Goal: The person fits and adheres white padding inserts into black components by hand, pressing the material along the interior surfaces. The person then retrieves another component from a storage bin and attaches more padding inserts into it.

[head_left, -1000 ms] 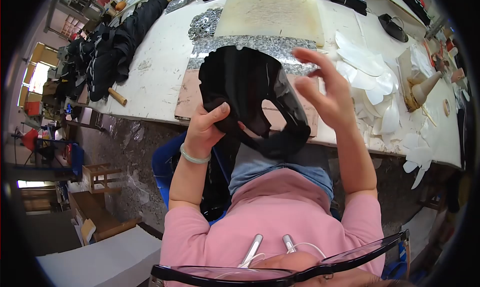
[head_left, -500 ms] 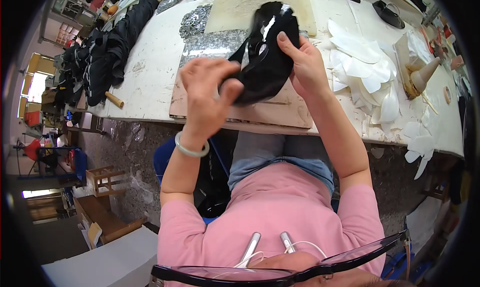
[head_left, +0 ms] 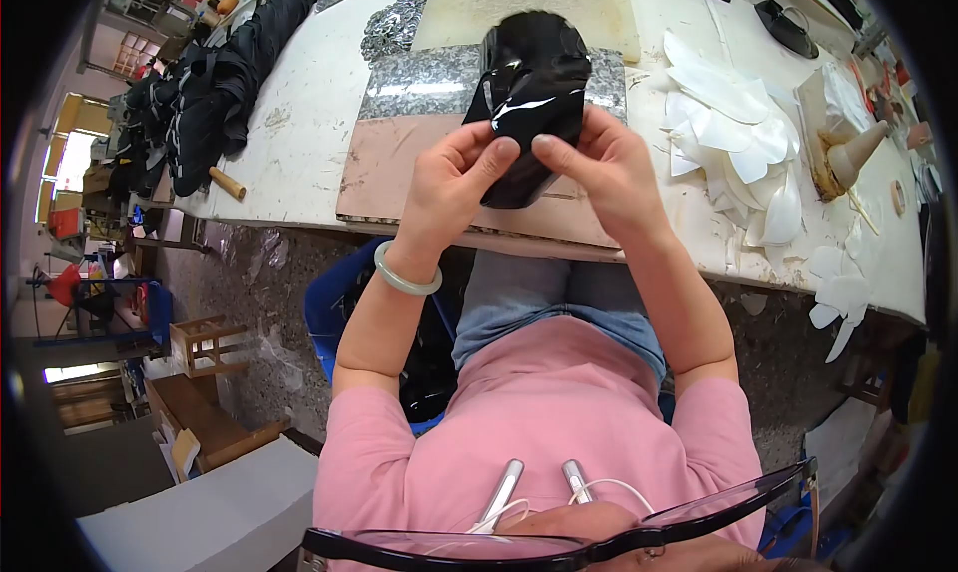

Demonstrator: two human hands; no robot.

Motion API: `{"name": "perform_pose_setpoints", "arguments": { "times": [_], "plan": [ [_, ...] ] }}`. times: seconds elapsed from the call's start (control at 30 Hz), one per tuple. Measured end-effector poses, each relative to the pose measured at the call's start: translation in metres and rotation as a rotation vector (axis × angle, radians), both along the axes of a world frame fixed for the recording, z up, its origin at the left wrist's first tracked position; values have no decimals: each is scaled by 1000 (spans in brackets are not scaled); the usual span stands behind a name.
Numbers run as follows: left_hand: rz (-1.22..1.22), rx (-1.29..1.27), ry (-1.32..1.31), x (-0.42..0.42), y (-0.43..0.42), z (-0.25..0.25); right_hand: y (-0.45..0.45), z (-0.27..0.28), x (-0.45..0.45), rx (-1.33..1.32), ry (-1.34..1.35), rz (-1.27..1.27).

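Note:
A glossy black shoe upper (head_left: 534, 78) is held above the work boards in the middle of the table. My left hand (head_left: 451, 180), with a pale bangle on its wrist, pinches the near left side of the upper between thumb and fingers. On the near right side, my right hand (head_left: 617, 176) grips it the same way. Both thumbs lie on top with their tips close together, while most of the fingertips are hidden behind the upper. Beneath it are a pinkish-brown board (head_left: 384, 173) and a speckled grey stone slab (head_left: 414, 83).
White cut pieces (head_left: 733, 123) are heaped on the right of the table (head_left: 289, 123). Beyond them stands a cone-topped, glue-stained container (head_left: 848, 158). Black uppers (head_left: 215, 103) are stacked at left, near a short wooden rod (head_left: 228, 183). Metal rings (head_left: 391, 28) lie behind the slab.
My left hand, which was off to the left with fingers spread, now grips the upper. The upper has turned glossy side up, and my right hand has shifted down to its near edge.

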State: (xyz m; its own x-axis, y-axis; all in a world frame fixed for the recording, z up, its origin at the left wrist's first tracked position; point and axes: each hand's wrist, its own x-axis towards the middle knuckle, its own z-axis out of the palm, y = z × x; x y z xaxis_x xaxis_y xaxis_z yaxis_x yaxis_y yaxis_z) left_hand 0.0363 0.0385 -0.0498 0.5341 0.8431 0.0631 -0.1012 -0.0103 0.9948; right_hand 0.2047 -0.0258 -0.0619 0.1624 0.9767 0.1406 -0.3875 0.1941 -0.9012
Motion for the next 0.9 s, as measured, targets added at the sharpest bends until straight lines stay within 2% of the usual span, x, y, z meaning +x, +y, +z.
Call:
{"name": "perform_pose_setpoints", "arguments": {
  "times": [0.07,0.27,0.37,0.47,0.57,0.67,0.7,0.77,0.9],
  "plan": [
    [-134,-8,92,-10,3,0,-1,7,3,15,2,-54],
    [39,74,29,0,-12,3,-1,7,1,-31,14,-31],
    [137,249,121,1,-16,-10,-3,4,-3,-33,24,-57],
    [225,516,396,0,-19,-7,-4,2,-8,-32,30,-101],
    [233,546,345,2,-17,-6,0,-1,-8,11,32,-154],
    [-5,258,205,-5,-11,9,4,5,-2,61,70,-259],
    [-43,366,207,-7,-10,12,5,12,6,40,187,-246],
    [-111,590,201,-11,-10,17,3,18,20,61,248,-174],
    [-98,322,-51,0,-12,22,-8,16,20,29,328,26]
  ]
}}
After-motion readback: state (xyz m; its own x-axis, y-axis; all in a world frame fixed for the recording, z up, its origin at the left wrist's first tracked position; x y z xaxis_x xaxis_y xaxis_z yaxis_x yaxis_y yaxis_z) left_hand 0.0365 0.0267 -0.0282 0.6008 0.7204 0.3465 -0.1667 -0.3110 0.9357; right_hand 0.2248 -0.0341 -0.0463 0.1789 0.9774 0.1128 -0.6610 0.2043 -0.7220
